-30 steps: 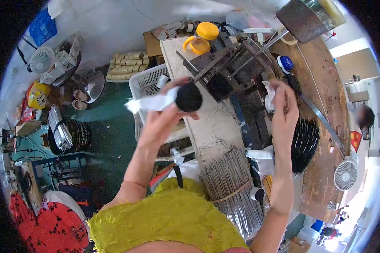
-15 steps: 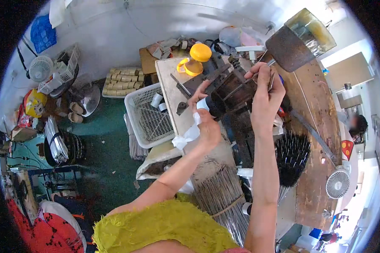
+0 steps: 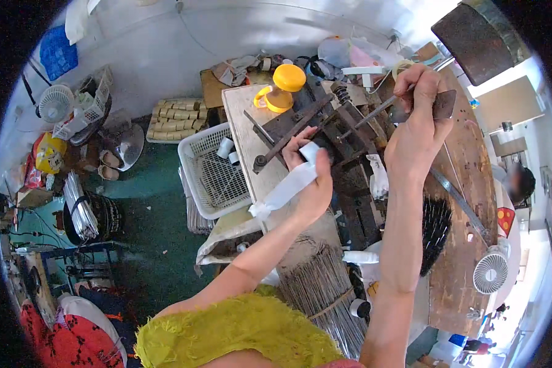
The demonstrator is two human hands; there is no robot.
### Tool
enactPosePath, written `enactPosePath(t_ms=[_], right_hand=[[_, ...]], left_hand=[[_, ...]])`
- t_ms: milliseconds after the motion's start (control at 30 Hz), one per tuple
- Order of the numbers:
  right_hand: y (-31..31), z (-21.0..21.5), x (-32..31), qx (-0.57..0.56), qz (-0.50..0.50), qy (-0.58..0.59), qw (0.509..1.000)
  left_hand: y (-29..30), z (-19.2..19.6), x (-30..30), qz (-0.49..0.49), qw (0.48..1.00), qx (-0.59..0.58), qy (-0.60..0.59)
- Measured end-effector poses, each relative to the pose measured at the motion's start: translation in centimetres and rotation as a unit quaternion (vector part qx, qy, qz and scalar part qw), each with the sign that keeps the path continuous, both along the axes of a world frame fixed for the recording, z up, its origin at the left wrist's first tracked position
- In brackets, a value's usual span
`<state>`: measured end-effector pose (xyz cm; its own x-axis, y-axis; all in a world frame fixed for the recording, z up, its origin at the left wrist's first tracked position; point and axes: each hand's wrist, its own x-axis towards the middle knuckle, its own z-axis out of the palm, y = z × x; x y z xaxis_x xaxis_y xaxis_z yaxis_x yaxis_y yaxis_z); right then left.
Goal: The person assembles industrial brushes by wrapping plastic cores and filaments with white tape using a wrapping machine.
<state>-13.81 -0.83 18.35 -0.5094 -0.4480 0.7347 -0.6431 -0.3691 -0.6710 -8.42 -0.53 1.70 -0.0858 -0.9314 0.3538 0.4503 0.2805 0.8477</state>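
My left hand is closed around a short white roll, from which a white strip trails toward the bench's left edge. Dark metal clamp-like gear lies just beyond that hand. Raised to the right, my right hand grips a thin metal rod that slants down over the gear. A flat metal plate juts out beside its fingers. A rusty metal container is behind the right hand, with a handle-like bar pointing at it.
A yellow-lidded jar stands on the bench's far left. Left of it sits a white basket with white rolls. Bundled metal wires lie near me; a black bristly bundle and a small fan are at right.
My right hand has moved right and upward with the rod, away from the gear. The rusty container appears farther right. My left hand has turned, and its white strip is more stretched out.
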Motion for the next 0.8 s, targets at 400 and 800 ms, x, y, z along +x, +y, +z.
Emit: enactPosePath(t_ms=[400, 800], right_hand=[[1.9, -0.5, 0.2, 0.144, -0.022, 0.025, 0.989], [6.1, -7.3, 4.0, 0.277, -0.064, 0.218, 0.934]], left_hand=[[-0.5, 0.8, 0.8, 0.022, 0.988, -0.071, -0.136], [1.3, -0.7, 6.4, -0.19, 0.97, -0.138, -0.066]])
